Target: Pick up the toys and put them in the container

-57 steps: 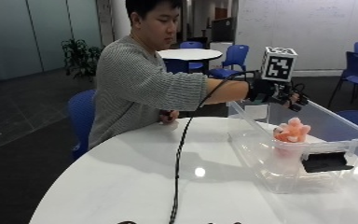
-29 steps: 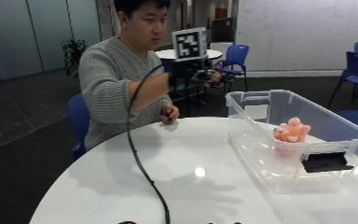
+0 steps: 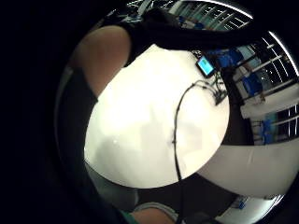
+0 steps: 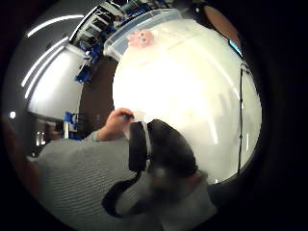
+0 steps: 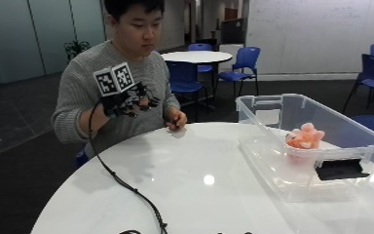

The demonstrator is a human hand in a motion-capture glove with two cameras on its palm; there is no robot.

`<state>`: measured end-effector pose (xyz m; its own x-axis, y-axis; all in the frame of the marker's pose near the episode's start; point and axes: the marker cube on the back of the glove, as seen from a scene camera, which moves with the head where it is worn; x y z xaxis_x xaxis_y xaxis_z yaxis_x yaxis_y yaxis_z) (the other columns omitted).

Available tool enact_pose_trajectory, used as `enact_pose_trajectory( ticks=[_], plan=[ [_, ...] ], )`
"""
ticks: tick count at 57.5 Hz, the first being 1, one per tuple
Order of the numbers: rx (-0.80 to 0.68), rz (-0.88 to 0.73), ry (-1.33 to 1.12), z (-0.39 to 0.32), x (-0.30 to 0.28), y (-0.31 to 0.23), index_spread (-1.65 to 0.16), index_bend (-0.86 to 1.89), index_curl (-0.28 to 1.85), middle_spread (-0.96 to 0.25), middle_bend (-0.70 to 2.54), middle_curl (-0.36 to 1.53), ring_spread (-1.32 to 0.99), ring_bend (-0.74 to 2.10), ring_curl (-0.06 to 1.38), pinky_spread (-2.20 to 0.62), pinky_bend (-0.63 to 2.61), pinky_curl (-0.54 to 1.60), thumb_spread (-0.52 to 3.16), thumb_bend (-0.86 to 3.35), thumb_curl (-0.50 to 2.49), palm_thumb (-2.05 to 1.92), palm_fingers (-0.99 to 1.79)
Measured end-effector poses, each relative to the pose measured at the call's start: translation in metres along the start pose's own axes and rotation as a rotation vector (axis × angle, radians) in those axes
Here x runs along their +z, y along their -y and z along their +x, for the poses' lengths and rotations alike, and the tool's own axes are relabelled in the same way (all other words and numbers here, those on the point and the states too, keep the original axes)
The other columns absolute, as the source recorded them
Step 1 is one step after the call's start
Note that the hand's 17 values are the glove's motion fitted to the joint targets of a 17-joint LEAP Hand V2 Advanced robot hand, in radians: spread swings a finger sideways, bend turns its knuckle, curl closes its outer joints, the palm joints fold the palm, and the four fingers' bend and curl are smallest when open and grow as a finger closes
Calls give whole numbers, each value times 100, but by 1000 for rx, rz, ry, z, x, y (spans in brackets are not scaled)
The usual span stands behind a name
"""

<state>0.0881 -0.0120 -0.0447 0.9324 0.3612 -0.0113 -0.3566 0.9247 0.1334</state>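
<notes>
Hovering above the table's (image 5: 193, 185) near edge, the gloved right hand (image 5: 127, 100) is raised at chest height, fingers loosely curled and grasping nothing. Further right, the bare hand (image 5: 175, 118) rests on the tabletop. At far right, 1 pink toy (image 5: 305, 136) lies inside the clear container (image 5: 265, 151).

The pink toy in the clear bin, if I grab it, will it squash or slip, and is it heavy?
The pink toy looks plush, with rounded lumpy shapes, so it would probably squash under a grip rather than slip. It seems small beside the clear bin, so likely light. Lying against the bin's wall, it looks unlikely to roll.
</notes>
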Motion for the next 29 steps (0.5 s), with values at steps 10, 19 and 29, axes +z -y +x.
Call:
enact_pose_trajectory(
  ticks=[10, 19, 29],
  plan=[
    [91, -111, 123, -9, 53, -59, -39, 21, 45, -17, 18, 34, -8, 19, 34, 6, 72, 33, 132, -3, 21, -4, 0],
    [89, -130, 115, -12, 68, -67, -39, 20, 45, -16, 18, 34, -8, 19, 34, 6, 73, 33, 135, -2, 21, -3, -1],
    [48, -154, 121, -13, 78, -57, -39, 20, 46, -16, 18, 34, -8, 19, 33, 6, 72, 34, 137, -2, 21, -3, -1]
  ],
)
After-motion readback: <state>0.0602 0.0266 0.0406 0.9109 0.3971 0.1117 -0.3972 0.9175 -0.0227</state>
